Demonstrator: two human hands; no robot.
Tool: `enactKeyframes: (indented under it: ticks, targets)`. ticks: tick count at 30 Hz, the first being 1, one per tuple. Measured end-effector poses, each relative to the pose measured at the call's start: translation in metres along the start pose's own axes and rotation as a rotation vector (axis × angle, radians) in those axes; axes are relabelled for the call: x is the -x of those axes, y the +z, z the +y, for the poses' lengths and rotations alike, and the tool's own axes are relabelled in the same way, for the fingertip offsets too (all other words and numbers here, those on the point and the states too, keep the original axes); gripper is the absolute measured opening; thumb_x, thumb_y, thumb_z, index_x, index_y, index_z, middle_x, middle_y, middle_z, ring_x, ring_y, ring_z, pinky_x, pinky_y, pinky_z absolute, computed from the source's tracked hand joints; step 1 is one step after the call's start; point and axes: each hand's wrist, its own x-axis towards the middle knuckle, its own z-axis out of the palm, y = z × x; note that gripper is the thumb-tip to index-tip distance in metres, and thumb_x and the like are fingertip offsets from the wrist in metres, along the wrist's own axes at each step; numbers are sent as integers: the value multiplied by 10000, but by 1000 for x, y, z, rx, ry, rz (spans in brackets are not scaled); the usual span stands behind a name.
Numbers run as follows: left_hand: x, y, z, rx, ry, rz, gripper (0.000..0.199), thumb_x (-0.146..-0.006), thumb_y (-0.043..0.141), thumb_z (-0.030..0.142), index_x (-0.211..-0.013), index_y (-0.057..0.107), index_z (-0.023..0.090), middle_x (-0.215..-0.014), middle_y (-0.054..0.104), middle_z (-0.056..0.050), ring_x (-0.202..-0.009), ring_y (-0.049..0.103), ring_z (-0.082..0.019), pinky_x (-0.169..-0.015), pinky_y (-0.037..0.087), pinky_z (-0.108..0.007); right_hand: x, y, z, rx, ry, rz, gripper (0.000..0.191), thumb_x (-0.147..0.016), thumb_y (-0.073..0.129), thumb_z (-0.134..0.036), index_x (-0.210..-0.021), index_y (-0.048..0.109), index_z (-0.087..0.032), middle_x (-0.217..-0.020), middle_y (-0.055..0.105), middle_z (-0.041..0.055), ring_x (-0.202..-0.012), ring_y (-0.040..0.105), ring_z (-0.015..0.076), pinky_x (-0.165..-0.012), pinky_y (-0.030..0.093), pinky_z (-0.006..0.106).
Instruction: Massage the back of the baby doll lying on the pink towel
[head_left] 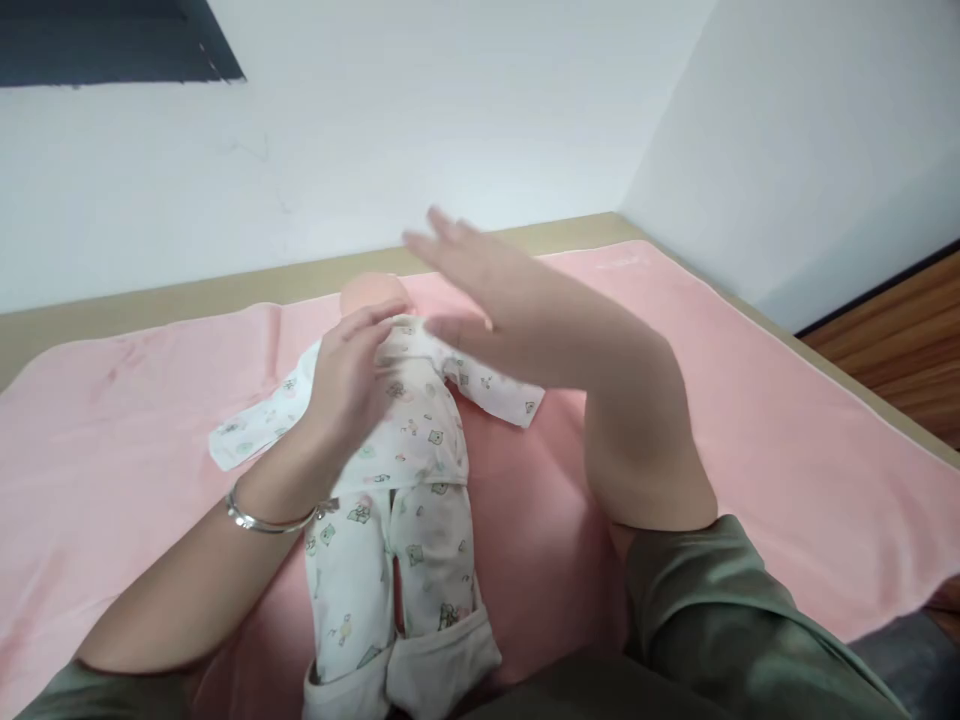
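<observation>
A baby doll [427,430] lies stretched out with its legs toward me, dressed in a white printed top and trousers [433,540] with turned-up cuffs. Only the smooth crown of its head [371,291] shows past my left hand [351,370]. That hand is at the doll's upper body, fingers stretched out and holding nothing; whether it touches the cloth I cannot tell. My right hand [476,285] is raised over the doll's shoulder on the right, open and slightly blurred, with its fingers extended and thumb apart. The doll's sleeves [499,393] spread out to both sides.
Under the doll lies a pink sheet [135,420] with some creases, on a tan surface whose edge [300,277] shows at the back. White walls [420,120] stand behind and to the right. A dark panel [112,40] is at upper left, brown wood [900,330] at right.
</observation>
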Motion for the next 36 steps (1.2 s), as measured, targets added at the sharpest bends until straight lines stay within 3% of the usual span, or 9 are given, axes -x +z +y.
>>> enactKeyframes:
  ticks: [2, 5, 8, 10, 14, 18, 23, 29, 36]
  targets:
    - [-4, 24, 21, 148, -95, -139, 287, -890, 504, 317, -1055, 688, 171, -1329, 722, -117, -1315, 660, -258, -1116, 571, -399, -11, -5, 16, -23, 157, 107, 674, -1063, 473, -336, -1682, 219, -254, -1785, 98, 13, -1671, 96, 333, -1392, 177, 561]
    - [-21, 50, 43, 262, -260, -354, 390, -989, 351, 341, -1097, 675, 154, -1320, 721, -155, -1280, 696, -270, -1122, 579, -461, -34, 8, 39, -80, 329, 305, 616, -1089, 426, -363, -1663, 274, -197, -1782, 103, 84, -1671, 75, 359, -1382, 106, 607]
    - [-39, 63, 49, 257, -186, -364, 491, -1061, 223, 400, -1202, 634, 170, -1310, 716, -150, -1355, 650, -251, -1135, 571, -448, -56, 35, 54, -10, 384, 438, 602, -1072, 460, -497, -1561, 439, -147, -1715, 331, 108, -1662, 85, 398, -1359, -21, 665]
    - [-49, 66, 47, 238, -132, -349, 509, -1077, 207, 435, -1204, 633, 187, -1250, 733, -141, -1374, 634, -251, -1127, 577, -447, -66, 51, 58, 62, 363, 377, 558, -1077, 409, -535, -1377, 612, -111, -1530, 580, 114, -1609, 287, 390, -1364, -45, 655]
    - [-58, 67, 38, 168, -93, -346, 492, -1082, 242, 463, -1206, 656, 227, -1167, 752, -117, -1326, 659, -277, -1064, 608, -486, -74, 63, 61, 101, 421, 182, 615, -1087, 288, -497, -966, 744, -103, -1074, 762, 118, -1255, 672, 341, -1346, 227, 642]
    - [-58, 69, 40, 229, -201, -319, 553, -1089, 148, 382, -1267, 639, 201, -1111, 754, -131, -1281, 686, -285, -1039, 608, -531, -78, 57, 61, 96, 471, 120, 528, -1037, 360, -484, -996, 740, -119, -1042, 771, 144, -1157, 703, 359, -1162, 495, 565]
    - [-46, 72, 58, 587, -478, -271, 585, -1065, 124, 354, -1380, 561, 125, -1181, 752, -167, -1239, 715, -275, -1032, 628, -489, -80, 51, 59, 123, 461, 46, 490, -1012, 368, -458, -1009, 742, -142, -1102, 771, 147, -1090, 722, 337, -1008, 562, 459]
    - [-9, 37, 70, 667, -620, -160, 681, -990, 344, 346, -1578, 361, 3, -1435, 632, -255, -1425, 598, -264, -1109, 593, -346, -82, 46, 59, 178, 509, -46, 442, -961, 441, -452, -1082, 735, -144, -1225, 745, 180, -1207, 681, 356, -1038, 519, 443]
    - [45, -39, 80, 547, -488, -108, 683, -951, 369, 338, -1593, 430, 113, -1475, 625, -193, -1504, 517, -265, -1216, 511, -412, -80, 45, 53, 231, 577, -77, 424, -943, 491, -460, -1063, 733, -133, -1138, 756, 188, -1052, 701, 322, -934, 517, 404]
